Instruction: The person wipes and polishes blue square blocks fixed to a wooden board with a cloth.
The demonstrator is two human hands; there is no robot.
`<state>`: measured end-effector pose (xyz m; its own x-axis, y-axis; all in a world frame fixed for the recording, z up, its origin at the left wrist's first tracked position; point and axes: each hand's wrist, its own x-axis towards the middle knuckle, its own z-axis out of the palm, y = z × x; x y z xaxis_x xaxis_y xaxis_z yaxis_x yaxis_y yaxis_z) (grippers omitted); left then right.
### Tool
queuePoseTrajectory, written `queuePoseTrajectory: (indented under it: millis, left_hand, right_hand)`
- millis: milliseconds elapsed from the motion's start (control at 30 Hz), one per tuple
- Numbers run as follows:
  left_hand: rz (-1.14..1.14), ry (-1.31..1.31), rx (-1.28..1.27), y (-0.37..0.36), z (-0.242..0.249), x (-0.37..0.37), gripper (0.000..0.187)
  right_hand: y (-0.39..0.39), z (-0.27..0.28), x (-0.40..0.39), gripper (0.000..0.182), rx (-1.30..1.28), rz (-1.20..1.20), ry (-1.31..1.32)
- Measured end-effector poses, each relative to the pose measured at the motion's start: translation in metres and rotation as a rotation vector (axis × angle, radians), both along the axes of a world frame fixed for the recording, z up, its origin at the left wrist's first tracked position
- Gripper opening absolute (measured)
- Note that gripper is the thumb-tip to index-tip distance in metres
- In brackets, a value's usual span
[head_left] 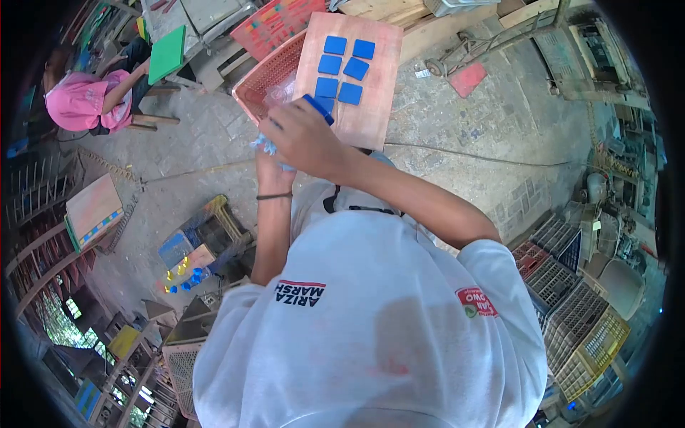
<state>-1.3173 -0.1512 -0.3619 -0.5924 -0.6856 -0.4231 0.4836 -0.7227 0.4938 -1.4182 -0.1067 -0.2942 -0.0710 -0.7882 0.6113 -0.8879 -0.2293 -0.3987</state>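
My right hand (pixel 305 139) is closed and reaches across to the left, with a blue square tile (pixel 318 109) tilted at its far side. Below it, my left hand (pixel 270 170), with a dark band on the wrist, is mostly covered by the right. A light blue cloth (pixel 265 145) pokes out where the left hand is closed around it; its fingers are hidden. Just beyond the hands lies a wooden board (pixel 382 68), bearing several flat blue squares (pixel 329 65) in two columns.
A red plastic crate (pixel 251 91) stands left of the board, holding clear plastic. A person in a pink top (pixel 78 102) sits far left near a green panel (pixel 168 54). Stacked crates (pixel 571 314) stand at right. A cable (pixel 478 155) crosses the floor.
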Motion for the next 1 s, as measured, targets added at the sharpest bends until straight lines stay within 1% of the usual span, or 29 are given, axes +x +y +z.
queuePoseTrajectory:
  millis: [33, 100, 133, 200, 267, 300, 333, 367, 400, 433, 467, 500, 533, 600, 633, 667, 733, 767, 800, 867, 900, 933, 967, 1000]
  left_hand:
    - [-0.014, 0.008, -0.006, -0.005, 0.000, -0.004, 0.022]
    - [0.057, -0.051, -0.026, -0.002, 0.001, 0.000, 0.022]
    - [0.055, -0.052, -0.018, -0.004, 0.002, 0.001, 0.022]
    - [0.077, -0.347, -0.175, -0.017, 0.009, 0.001, 0.022]
    - [0.063, -0.340, -0.219, -0.022, 0.019, 0.018, 0.022]
    - [0.038, -0.432, -0.288, -0.022, 0.024, 0.025, 0.023]
    - [0.013, -0.524, -0.356, -0.024, 0.026, 0.030, 0.025]
    - [0.040, -0.564, -0.388, -0.025, 0.014, 0.030, 0.025]
    - [0.046, -0.565, -0.380, -0.024, 0.001, 0.025, 0.025]
    - [0.042, -0.613, -0.472, -0.020, -0.011, 0.017, 0.023]
    - [0.034, -0.653, -0.568, -0.015, -0.017, 0.008, 0.021]
    - [0.045, -0.540, -0.391, -0.003, -0.007, -0.004, 0.021]
    - [0.033, -0.535, -0.394, -0.003, -0.011, -0.012, 0.021]
    - [0.078, -0.674, -0.589, -0.001, -0.022, -0.017, 0.021]
    - [-0.011, -0.866, -0.701, 0.004, -0.018, -0.020, 0.021]
    - [-0.007, -0.867, -0.696, 0.008, -0.027, -0.024, 0.021]
    - [-0.109, -0.876, -0.733, 0.023, -0.062, -0.024, 0.020]
    - [-0.087, -0.797, -0.726, 0.029, -0.073, -0.030, 0.018]
    - [-0.078, -0.805, -0.711, 0.036, -0.085, -0.035, 0.018]
    - [-0.215, -0.824, -0.449, 0.041, -0.116, -0.045, 0.016]
    - [-0.194, -0.838, -0.434, 0.042, -0.150, -0.045, 0.016]
    - [-0.174, -0.785, -0.279, 0.047, -0.193, -0.045, 0.016]
    - [-0.147, -0.719, -0.128, 0.046, -0.226, -0.052, 0.017]
    - [-0.124, -0.718, -0.112, 0.044, -0.250, -0.061, 0.017]
  right_hand:
    - [-0.004, 0.002, -0.003, 0.025, -0.006, -0.014, 0.008]
    - [0.000, 0.004, 0.000, 0.023, 0.066, -0.007, 0.060]
    - [0.000, 0.002, -0.004, 0.023, 0.075, -0.008, 0.059]
    - [-0.010, -0.007, -0.033, 0.020, 0.092, -0.093, 0.240]
    - [-0.018, -0.037, -0.089, 0.015, 0.208, -0.173, 0.099]
    - [-0.011, -0.028, -0.097, 0.015, 0.212, -0.176, 0.096]
    - [-0.006, -0.008, -0.104, 0.016, 0.274, -0.281, 0.019]
    - [-0.006, 0.004, -0.107, 0.016, 0.333, -0.376, -0.050]
    - [-0.011, -0.001, -0.089, 0.014, 0.161, -0.275, -0.059]
    - [-0.014, -0.008, -0.058, 0.013, -0.003, -0.186, -0.080]
    - [-0.012, -0.007, -0.026, 0.014, 0.052, -0.156, -0.030]
    - [-0.011, -0.008, -0.010, 0.015, 0.098, -0.125, 0.029]
    - [-0.009, -0.023, -0.013, 0.015, 0.098, -0.138, 0.031]
    - [-0.002, -0.060, -0.012, 0.016, 0.337, -0.254, -0.089]
    - [0.000, -0.072, -0.019, 0.017, 0.450, -0.303, -0.057]
    - [0.005, -0.085, -0.030, 0.018, 0.564, -0.351, -0.023]
    - [0.016, -0.131, -0.071, 0.021, 0.612, -0.492, 0.035]
    - [0.028, -0.155, -0.100, 0.020, 0.613, -0.532, 0.006]
    - [0.046, -0.178, -0.125, 0.020, 0.616, -0.564, -0.024]
    - [0.087, -0.212, -0.154, 0.020, 0.621, -0.672, -0.229]
    - [0.101, -0.218, -0.158, 0.019, 0.759, -0.673, -0.268]
    - [0.119, -0.225, -0.157, 0.019, 0.902, -0.675, -0.302]
    - [0.147, -0.256, -0.150, 0.020, 0.891, -0.596, -0.275]
    - [0.165, -0.275, -0.141, 0.022, 1.037, -0.550, -0.324]
